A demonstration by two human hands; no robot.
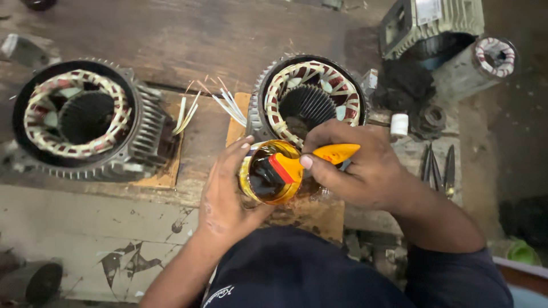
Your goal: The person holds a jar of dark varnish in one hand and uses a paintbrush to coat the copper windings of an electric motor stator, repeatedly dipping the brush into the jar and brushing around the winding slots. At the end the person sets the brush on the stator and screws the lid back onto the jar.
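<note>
Head view: left hand point(224, 197) cups round glossy tin point(268, 172); right hand point(365, 168) grips yellow plastic-handled brush point(311, 159).

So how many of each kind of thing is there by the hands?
Wound motor stators: 2
Yellow tin of dark liquid, in the left hand: 1
Yellow-handled brush, in the right hand: 1
Small white cap: 1
Total: 5
</note>
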